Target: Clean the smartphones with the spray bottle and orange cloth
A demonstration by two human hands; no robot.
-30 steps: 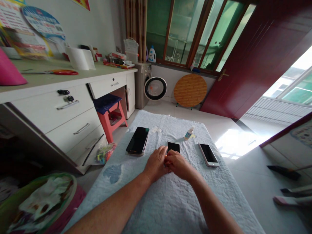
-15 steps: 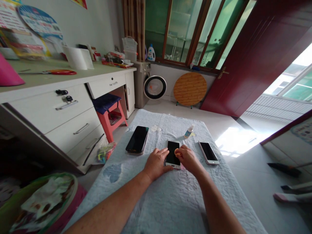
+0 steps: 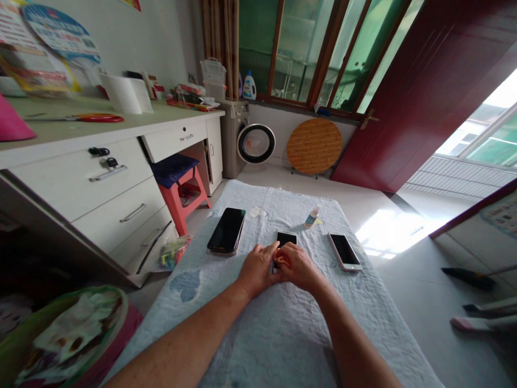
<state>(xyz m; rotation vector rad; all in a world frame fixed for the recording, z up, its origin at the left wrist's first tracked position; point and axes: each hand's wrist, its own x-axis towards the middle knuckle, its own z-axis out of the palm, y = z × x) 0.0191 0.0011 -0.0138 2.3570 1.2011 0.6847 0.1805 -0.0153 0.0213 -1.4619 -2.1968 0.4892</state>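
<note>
A white-framed smartphone [image 3: 287,237] with a black screen lies in the middle of the cloth-covered table, its lower part hidden by my hands. My left hand [image 3: 258,269] grips its left edge, fingers along the side and thumb at the bottom end. My right hand [image 3: 301,265] is closed on a small orange cloth [image 3: 281,257], pressed against the lower left of the screen. A small spray bottle [image 3: 312,217] stands behind the phone. To the left lies a larger black phone [image 3: 226,230]; to the right, another white phone [image 3: 344,251].
A pale blue quilted cloth [image 3: 258,334] covers the table. At the left are a white desk [image 3: 84,188], a red stool [image 3: 180,196] and a waste bin [image 3: 127,307]. Beyond are a washing machine [image 3: 234,145] with its door open and a round wooden tabletop [image 3: 314,146].
My right hand has moved left and slightly down across the screen with the orange cloth, coming against my left hand. My left hand stays at the phone's edge.
</note>
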